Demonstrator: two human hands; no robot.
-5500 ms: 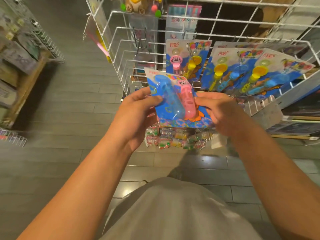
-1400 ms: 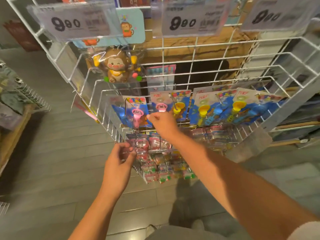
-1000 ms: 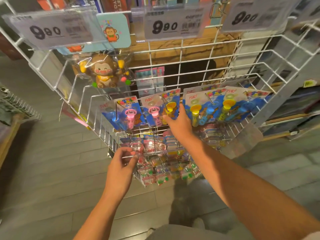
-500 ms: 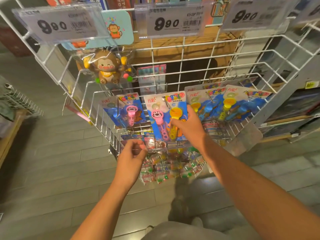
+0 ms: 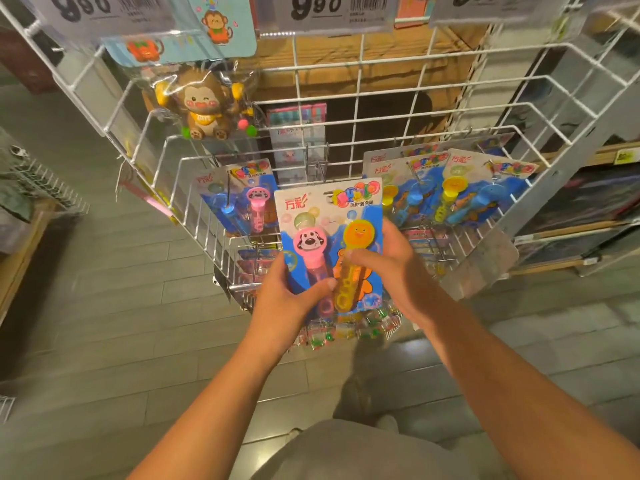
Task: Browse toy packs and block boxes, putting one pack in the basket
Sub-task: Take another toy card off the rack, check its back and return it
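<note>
A blue blister pack [image 5: 329, 216] with a pink dog-head bubble wand and a yellow duck-head wand is held upright in front of the white wire rack [image 5: 356, 98]. My left hand [image 5: 284, 299] grips its lower left edge, thumb across the pink wand. My right hand [image 5: 384, 268] holds the right edge, thumb on the yellow wand. More of the same packs hang on hooks behind, one on the left [image 5: 242, 199] and several on the right [image 5: 450, 188]. No basket is in view.
A bagged brown monkey toy [image 5: 204, 105] hangs at the upper left under price tags reading 9.90 [image 5: 325, 8]. Small packets [image 5: 346, 327] hang below the rack. A wooden shelf [image 5: 20, 237] stands left, dark shelves [image 5: 581, 216] right, grey tiled floor between.
My right hand has pulled the dog-and-duck pack off its hook towards me. My left hand has left the small packets and taken hold of the pack's lower left edge.
</note>
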